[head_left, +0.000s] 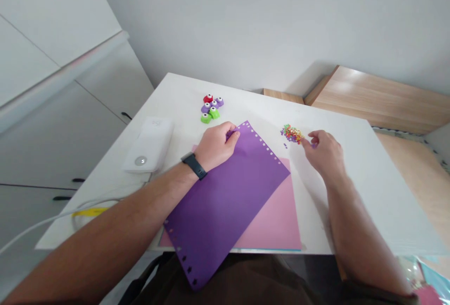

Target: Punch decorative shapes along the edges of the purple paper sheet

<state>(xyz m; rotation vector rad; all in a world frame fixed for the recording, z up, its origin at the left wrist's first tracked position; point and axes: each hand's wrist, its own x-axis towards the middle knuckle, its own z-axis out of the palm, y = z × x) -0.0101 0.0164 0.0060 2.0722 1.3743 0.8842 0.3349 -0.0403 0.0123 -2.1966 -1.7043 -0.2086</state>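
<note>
A purple paper sheet (225,192) with punched holes along its edges lies tilted on a pink sheet (274,223) on the white table (369,192). My left hand (215,145), with a black watch on its wrist, pinches the purple sheet's far corner, fingers closed. My right hand (325,152) rests beside a small heap of coloured paper cut-outs (291,134), its fingertips pinched together near the heap; what they hold is too small to make out.
Several small paper punches (211,107), red, purple and green, cluster at the table's far side. A white device (147,148) with a cable lies at the left. White cabinets stand left, a wooden surface (379,96) at the back right.
</note>
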